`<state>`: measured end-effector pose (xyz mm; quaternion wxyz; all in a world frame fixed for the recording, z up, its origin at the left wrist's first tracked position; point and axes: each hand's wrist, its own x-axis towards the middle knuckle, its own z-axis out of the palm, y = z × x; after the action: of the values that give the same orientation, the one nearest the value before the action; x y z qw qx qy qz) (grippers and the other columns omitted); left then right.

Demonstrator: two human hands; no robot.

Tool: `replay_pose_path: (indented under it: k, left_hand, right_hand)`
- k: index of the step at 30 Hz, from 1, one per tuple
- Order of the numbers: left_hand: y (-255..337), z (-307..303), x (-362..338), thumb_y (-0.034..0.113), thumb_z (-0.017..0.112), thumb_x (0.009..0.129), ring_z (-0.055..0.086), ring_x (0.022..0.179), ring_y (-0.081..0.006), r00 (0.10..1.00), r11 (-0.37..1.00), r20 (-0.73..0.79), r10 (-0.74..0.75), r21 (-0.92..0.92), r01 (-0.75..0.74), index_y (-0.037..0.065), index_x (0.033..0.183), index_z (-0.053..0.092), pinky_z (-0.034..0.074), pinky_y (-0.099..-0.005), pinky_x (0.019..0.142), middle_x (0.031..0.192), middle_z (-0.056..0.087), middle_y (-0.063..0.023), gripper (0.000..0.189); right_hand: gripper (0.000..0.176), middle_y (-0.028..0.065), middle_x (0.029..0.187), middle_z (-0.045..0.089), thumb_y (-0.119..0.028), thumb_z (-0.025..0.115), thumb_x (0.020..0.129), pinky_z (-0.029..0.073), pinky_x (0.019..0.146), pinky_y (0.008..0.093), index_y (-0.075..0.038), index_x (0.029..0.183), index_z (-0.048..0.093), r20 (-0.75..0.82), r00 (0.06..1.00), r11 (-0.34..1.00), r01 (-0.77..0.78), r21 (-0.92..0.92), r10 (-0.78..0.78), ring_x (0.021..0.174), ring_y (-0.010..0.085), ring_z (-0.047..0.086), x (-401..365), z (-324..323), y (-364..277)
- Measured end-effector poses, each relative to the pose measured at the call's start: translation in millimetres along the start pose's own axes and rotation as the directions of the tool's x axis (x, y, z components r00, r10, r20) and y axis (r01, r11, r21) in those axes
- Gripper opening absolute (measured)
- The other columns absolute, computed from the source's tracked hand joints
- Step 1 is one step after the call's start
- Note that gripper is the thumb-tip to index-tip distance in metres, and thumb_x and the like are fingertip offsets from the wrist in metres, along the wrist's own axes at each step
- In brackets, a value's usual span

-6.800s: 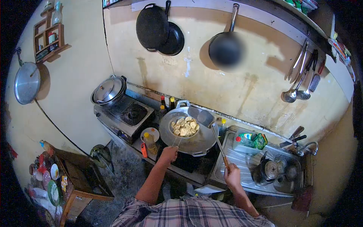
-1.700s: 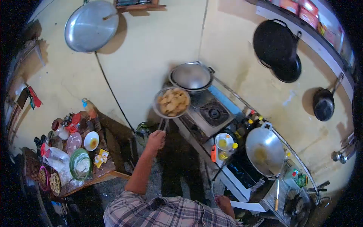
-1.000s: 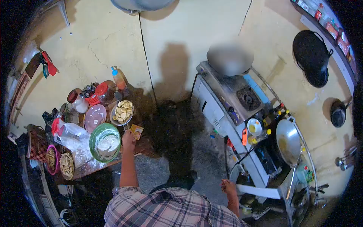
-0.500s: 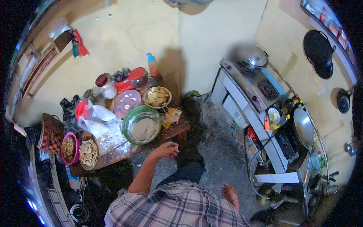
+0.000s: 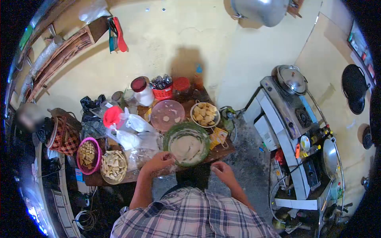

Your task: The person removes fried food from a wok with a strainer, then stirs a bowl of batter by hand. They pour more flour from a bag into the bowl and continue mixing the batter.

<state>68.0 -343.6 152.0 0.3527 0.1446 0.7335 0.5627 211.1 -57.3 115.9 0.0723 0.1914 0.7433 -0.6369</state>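
My left hand (image 5: 160, 162) is at the table's front edge, beside the left rim of a green bowl (image 5: 166, 141) holding pale batter; its fingers are curled, and whether they hold anything is too small to tell. My right hand (image 5: 223, 173) hangs in front of the table, right of the bowl, fingers partly bent and nothing visible in them. Behind the bowl are a pink plate (image 5: 168, 115) with pale smears and a strainer (image 5: 205, 114) of pale chunks. Clear bags of white powder (image 5: 127, 139) lie to the left.
On the left of the wooden table (image 5: 158, 172) stand a pink basket (image 5: 89, 156) and a bowl of pale slices (image 5: 114, 167). Jars and a red basket (image 5: 162, 93) are at the back. A stove (image 5: 291, 111) and a wok (image 5: 330, 158) stand on the right.
The view has turned, so the table appears further right. My left hand has come to the green bowl's left side. My right hand has risen from low at the right towards the table.
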Motion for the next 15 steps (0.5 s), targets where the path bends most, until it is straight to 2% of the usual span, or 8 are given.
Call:
replay_pose_path:
  k: [1,2,3,5,6,8,13,15]
  left_hand:
    - [-2,-13,0,0.020,0.061,0.075,0.051,0.068,-0.0097,1.000,1.000,-0.004,-0.008,-0.001,0.008,0.003,0.091,0.057,0.043,-0.0250,0.062,0.075,0.057,-0.0022,0.023]
    - [-3,-23,2,0.020,0.062,0.074,0.052,0.067,-0.0109,0.992,0.993,-0.121,0.035,0.115,-0.021,0.002,0.089,0.057,0.043,-0.0259,0.062,0.074,0.057,-0.0042,0.024]
    - [-4,-34,5,0.021,0.063,0.074,0.052,0.065,-0.0121,0.969,0.972,-0.230,0.094,0.233,-0.039,0.001,0.088,0.056,0.043,-0.0267,0.062,0.073,0.057,-0.0061,0.025]
    - [3,-50,11,0.020,0.063,0.073,0.053,0.066,-0.0148,0.957,0.937,-0.275,0.091,0.350,0.012,0.000,0.090,0.055,0.044,-0.0286,0.062,0.074,0.058,-0.0084,0.028]
    - [4,-55,13,0.020,0.063,0.072,0.054,0.066,-0.0175,0.945,0.887,-0.315,0.089,0.457,0.069,-0.001,0.093,0.053,0.044,-0.0304,0.063,0.076,0.058,-0.0106,0.032]
    - [-23,-61,33,0.020,0.064,0.070,0.055,0.068,-0.0202,0.926,0.895,-0.358,0.119,0.442,0.055,-0.002,0.097,0.051,0.045,-0.0320,0.064,0.081,0.057,-0.0123,0.036]
    - [-56,-53,81,0.018,0.064,0.067,0.056,0.080,-0.0293,0.879,0.883,-0.429,0.206,0.469,0.022,-0.001,0.112,0.043,0.044,-0.0376,0.071,0.096,0.055,-0.0178,0.053]
    - [-89,-46,109,0.014,0.061,0.066,0.053,0.091,-0.0341,0.843,0.804,-0.433,0.320,0.595,0.001,-0.001,0.117,0.040,0.041,-0.0407,0.079,0.102,0.053,-0.0217,0.057]
  right_hand:
    - [0.027,0.0098,0.077,0.060,-0.021,0.057,0.078,0.044,0.056,0.0296,-0.002,0.098,0.054,-0.028,0.987,0.965,0.148,-0.217,-0.157,0.064,0.0182,0.056,19,23,-8]
    - [0.028,0.0127,0.078,0.060,-0.022,0.059,0.076,0.045,0.057,0.0333,-0.002,0.095,0.055,-0.021,0.949,0.862,0.276,-0.426,-0.315,0.066,0.0228,0.058,34,45,-15]
    - [0.028,0.0127,0.078,0.060,-0.022,0.059,0.076,0.045,0.057,0.0333,-0.002,0.095,0.055,-0.019,0.950,0.863,0.275,-0.424,-0.312,0.066,0.0228,0.058,47,65,-23]
    - [0.035,0.0189,0.077,0.060,-0.024,0.059,0.072,0.046,0.059,0.0416,0.001,0.096,0.051,0.018,0.934,0.662,0.266,-0.700,-0.356,0.068,0.0334,0.058,69,101,-37]
    - [0.035,0.0189,0.077,0.060,-0.024,0.059,0.072,0.046,0.059,0.0416,0.001,0.096,0.051,0.021,0.938,0.665,0.262,-0.699,-0.347,0.068,0.0334,0.058,79,118,-38]
    - [0.041,0.0228,0.073,0.058,-0.022,0.057,0.071,0.045,0.059,0.0458,0.005,0.099,0.044,0.011,0.986,0.616,0.115,-0.779,-0.169,0.068,0.0389,0.057,97,141,-31]
    - [0.046,0.0247,0.069,0.057,-0.017,0.055,0.069,0.046,0.060,0.0465,0.009,0.103,0.038,-0.072,0.994,0.636,-0.004,-0.772,-0.081,0.067,0.0395,0.058,117,157,-16]
    - [0.046,0.0256,0.070,0.057,-0.016,0.054,0.069,0.046,0.061,0.0466,0.009,0.104,0.037,-0.114,0.992,0.601,-0.055,-0.797,-0.061,0.068,0.0399,0.058,122,144,-10]
